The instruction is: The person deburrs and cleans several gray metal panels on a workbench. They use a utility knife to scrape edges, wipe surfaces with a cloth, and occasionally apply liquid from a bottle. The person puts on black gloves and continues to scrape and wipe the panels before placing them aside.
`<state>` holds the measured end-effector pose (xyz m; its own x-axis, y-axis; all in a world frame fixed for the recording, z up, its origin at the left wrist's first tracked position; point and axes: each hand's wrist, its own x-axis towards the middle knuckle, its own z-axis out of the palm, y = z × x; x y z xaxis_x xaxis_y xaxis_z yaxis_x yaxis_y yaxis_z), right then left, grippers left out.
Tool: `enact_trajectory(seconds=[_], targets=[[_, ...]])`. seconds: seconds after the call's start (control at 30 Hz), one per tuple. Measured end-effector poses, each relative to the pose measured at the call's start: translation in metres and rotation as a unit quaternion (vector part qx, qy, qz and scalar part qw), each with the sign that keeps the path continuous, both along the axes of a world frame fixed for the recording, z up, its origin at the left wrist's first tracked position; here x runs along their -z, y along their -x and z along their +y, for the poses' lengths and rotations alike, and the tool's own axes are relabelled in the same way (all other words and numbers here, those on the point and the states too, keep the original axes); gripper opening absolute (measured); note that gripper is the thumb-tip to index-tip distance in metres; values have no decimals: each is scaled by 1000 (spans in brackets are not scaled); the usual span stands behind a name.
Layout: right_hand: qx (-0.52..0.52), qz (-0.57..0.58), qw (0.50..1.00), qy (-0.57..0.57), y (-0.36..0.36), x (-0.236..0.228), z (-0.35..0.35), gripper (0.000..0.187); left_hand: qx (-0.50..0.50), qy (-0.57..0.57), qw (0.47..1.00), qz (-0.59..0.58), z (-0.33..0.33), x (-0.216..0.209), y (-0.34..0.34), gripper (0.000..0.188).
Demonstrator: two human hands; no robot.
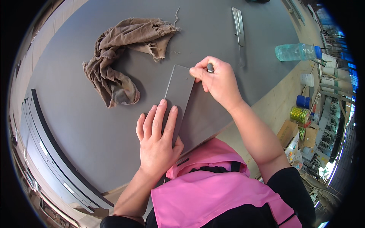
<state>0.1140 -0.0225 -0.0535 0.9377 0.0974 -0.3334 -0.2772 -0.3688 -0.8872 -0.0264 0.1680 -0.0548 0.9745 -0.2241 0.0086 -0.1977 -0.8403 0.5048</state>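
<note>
- Head view, from where I stand: the smooth, flat, grey rectangular panel [180, 81] lies aslant on the broad grey tabletop [110, 152], in front of the person's pink apron [213, 190].
- Panel looks thin, stiff & prob. light; smooth face may slip, corners likely chip or scuff if knocked. Best hold, I'd say: long edges, approx. midway, or pressed flat w/ a palm.
- L. hand [156, 140]: fingers long & slightly apart, laid over panel's near part.
- R. hand [218, 81]: fingers curled tight round a small dark round-ended tool [210, 67], thumb tip at panel's far R. corner; tool's working end hidden, can't tell type.
- Around: crumpled brown frayed cloth [114, 49] beyond L., its ragged end near panel; slim silvery metal cutter [238, 26] beyond R. hand, poss. sharp, so mind the reach; clear blue-capped bottle [291, 52] far R.
</note>
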Motion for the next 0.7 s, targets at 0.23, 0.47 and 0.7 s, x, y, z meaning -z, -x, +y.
enact_trajectory(seconds=[0.23,0.47,0.7], targets=[[39,44,996,-67,-1,0,-11,22,1,2,1000,-10,0,1,0,78],[-41,100,991,-78,33,-14,-1,61,-16,29,999,28,2,-3,-5,83],[103,36,982,-156,31,1,-18,47,-100,49,993,29,-5,-3,-22,98]])
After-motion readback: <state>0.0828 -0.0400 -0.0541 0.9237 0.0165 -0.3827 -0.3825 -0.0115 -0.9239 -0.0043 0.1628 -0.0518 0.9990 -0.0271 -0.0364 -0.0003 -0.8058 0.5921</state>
